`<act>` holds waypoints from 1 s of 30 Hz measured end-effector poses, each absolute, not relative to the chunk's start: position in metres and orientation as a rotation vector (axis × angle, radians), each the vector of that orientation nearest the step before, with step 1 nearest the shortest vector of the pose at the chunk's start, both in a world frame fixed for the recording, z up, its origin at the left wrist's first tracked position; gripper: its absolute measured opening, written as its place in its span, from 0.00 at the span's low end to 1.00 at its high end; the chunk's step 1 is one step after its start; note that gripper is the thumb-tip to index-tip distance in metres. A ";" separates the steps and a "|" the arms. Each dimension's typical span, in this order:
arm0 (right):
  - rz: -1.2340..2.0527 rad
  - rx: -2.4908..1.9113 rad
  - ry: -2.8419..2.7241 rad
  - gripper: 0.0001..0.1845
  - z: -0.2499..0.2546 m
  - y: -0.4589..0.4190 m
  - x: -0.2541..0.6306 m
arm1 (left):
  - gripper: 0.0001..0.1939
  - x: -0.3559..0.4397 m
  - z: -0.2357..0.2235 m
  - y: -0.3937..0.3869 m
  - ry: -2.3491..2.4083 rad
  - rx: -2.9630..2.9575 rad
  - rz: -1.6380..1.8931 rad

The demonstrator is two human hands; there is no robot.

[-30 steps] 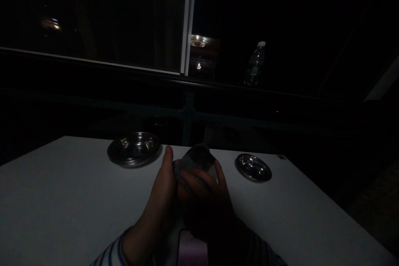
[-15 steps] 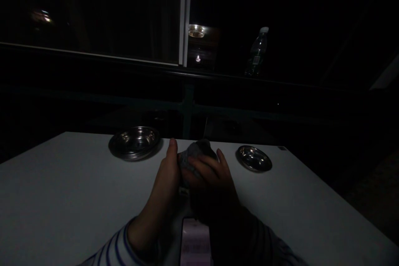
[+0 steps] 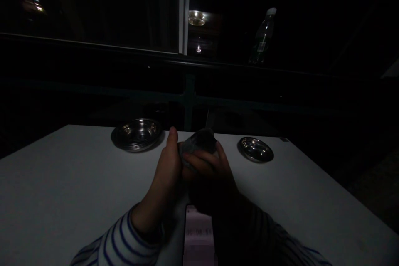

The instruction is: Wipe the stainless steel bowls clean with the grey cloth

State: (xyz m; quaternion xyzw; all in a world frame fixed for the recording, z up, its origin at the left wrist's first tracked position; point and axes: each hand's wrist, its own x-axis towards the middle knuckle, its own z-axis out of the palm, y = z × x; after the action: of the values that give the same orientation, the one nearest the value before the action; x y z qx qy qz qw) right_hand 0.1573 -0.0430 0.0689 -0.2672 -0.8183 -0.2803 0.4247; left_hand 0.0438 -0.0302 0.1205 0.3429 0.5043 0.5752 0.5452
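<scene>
Both hands close on a crumpled gray cloth (image 3: 199,141), held just above the white table (image 3: 62,183) near its far edge: the left hand (image 3: 165,170) presses one side, thumb up, and the right hand (image 3: 207,164) curls its fingers across the other. A steel bowl (image 3: 137,135) sits to the left, a smaller steel dish (image 3: 255,149) to the right, and a lit phone (image 3: 198,232) lies below the wrists.

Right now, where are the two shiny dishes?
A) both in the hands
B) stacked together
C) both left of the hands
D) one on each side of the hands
D: the larger steel bowl sits left of the left hand, the smaller steel dish right of the right hand; the hands hold only a grey bundle.
</scene>
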 end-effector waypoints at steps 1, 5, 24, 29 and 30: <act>-0.685 -0.689 -2.047 0.12 0.071 -0.044 0.158 | 0.27 0.044 0.120 -0.030 1.183 0.822 1.360; -0.570 -0.849 -1.933 0.14 0.081 -0.037 0.175 | 0.29 0.045 0.120 -0.034 1.154 0.867 1.307; -0.335 -0.967 -1.767 0.17 0.085 -0.023 0.190 | 0.29 0.040 0.120 -0.034 1.203 0.912 1.291; -0.436 -0.859 -1.909 0.15 0.080 -0.031 0.178 | 0.28 0.041 0.122 -0.035 1.246 0.922 1.295; -0.490 -0.828 -1.950 0.14 0.079 -0.034 0.175 | 0.28 0.041 0.122 -0.035 1.241 0.922 1.281</act>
State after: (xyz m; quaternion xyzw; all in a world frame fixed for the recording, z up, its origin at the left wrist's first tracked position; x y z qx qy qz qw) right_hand 0.1745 -0.0343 0.0794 -0.3371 -0.7941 -0.1993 0.4649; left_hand 0.0413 -0.0347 0.1216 0.3872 0.5213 0.5383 0.5372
